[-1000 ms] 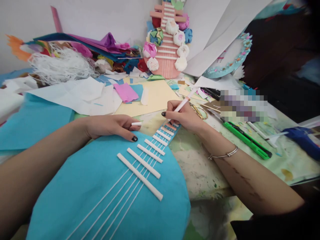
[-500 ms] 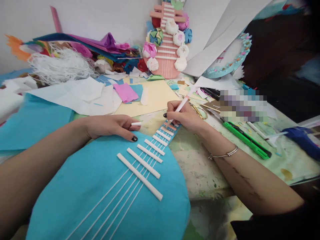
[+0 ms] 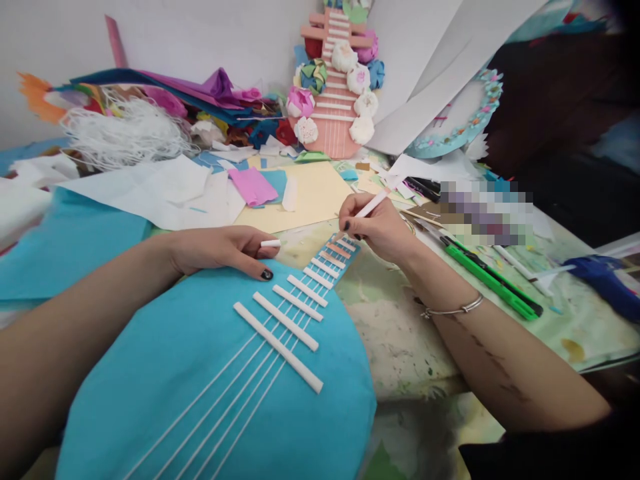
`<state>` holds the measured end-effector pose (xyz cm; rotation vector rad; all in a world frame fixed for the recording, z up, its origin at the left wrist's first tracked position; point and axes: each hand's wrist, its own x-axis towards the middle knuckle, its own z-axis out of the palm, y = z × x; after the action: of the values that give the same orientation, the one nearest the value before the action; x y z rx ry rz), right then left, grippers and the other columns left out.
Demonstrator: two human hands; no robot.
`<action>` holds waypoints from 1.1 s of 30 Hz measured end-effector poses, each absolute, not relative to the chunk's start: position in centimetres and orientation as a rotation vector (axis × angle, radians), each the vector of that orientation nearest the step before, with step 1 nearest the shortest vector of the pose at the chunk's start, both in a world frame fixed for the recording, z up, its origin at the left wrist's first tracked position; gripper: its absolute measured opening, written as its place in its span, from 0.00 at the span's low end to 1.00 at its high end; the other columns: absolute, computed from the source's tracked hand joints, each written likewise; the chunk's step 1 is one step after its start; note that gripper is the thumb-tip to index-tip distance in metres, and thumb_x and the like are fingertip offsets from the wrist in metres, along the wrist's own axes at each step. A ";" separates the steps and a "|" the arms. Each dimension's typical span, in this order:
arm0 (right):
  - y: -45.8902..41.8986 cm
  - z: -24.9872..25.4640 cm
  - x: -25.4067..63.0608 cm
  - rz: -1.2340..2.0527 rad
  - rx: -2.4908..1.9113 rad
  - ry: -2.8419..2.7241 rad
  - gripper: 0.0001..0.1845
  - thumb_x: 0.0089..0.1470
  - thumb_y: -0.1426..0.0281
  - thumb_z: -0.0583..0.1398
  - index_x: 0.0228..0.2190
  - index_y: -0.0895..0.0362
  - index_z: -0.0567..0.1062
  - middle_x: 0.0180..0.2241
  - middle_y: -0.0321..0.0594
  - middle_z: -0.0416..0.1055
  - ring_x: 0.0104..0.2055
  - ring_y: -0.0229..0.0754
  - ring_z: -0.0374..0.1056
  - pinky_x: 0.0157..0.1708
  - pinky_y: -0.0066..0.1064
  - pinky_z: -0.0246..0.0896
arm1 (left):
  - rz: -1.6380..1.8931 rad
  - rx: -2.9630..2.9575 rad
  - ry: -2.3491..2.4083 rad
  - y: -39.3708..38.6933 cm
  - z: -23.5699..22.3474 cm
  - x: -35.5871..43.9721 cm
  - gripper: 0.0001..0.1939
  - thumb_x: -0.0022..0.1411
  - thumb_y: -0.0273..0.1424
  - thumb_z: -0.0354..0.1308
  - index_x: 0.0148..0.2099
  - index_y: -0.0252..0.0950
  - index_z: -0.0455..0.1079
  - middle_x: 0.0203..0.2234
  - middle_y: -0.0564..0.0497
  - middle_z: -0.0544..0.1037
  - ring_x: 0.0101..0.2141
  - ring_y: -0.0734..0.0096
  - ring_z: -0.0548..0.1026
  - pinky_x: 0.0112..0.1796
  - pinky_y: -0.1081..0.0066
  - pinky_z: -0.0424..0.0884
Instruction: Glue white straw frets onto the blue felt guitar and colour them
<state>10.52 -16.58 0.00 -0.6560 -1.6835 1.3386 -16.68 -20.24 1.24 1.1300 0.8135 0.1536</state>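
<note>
A blue felt guitar shape (image 3: 190, 373) lies in front of me, with white strings and several white foam bars (image 3: 278, 347) glued across them up its narrow neck (image 3: 334, 252). My left hand (image 3: 220, 250) rests on the felt's upper edge, fingers curled, pinching a short white foam piece (image 3: 271, 243). My right hand (image 3: 377, 227) is closed round a white pen-like stick (image 3: 374, 202), its tip just above the far end of the neck.
A green craft knife (image 3: 493, 280) and pens lie to the right, with a blue glue gun (image 3: 603, 277) beyond. A pink flower-covered guitar model (image 3: 336, 87) stands at the back. Coloured papers, white string (image 3: 125, 133) and cream card (image 3: 305, 193) cover the table.
My right hand has lifted slightly and shifted right, off the neck's end bars, with the stick still held. The left hand has stayed put.
</note>
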 end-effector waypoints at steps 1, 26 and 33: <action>-16.5 0.1 10.6 1.368 -0.648 -1.708 0.09 0.44 0.71 0.69 0.23 0.61 0.74 0.18 0.30 0.65 0.19 0.28 0.56 0.18 0.22 0.48 | 0.163 1.134 0.828 -20.1 1.3 -16.8 0.16 0.52 0.26 0.67 0.31 0.38 0.59 0.23 0.61 0.70 0.23 0.79 0.72 0.26 0.79 0.66; -18.3 1.3 10.4 1.074 -0.760 -2.121 0.06 0.52 0.74 0.60 0.26 0.58 0.66 0.22 0.32 0.65 0.24 0.32 0.59 0.23 0.26 0.52 | 0.270 1.258 1.029 -18.9 1.3 -17.4 0.23 0.48 0.30 0.68 0.29 0.39 0.51 0.22 0.61 0.64 0.24 0.78 0.68 0.26 0.77 0.60; -18.4 1.6 10.4 1.080 -0.772 -2.104 0.08 0.50 0.77 0.59 0.23 0.57 0.65 0.20 0.31 0.64 0.23 0.31 0.58 0.23 0.26 0.51 | 0.284 1.236 0.969 -18.9 1.2 -17.5 0.22 0.49 0.28 0.68 0.29 0.39 0.52 0.22 0.60 0.64 0.24 0.78 0.67 0.24 0.78 0.57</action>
<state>10.42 -18.40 1.63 -0.7717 -2.1036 1.0798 -17.46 -18.88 1.16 1.2357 0.9694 0.2845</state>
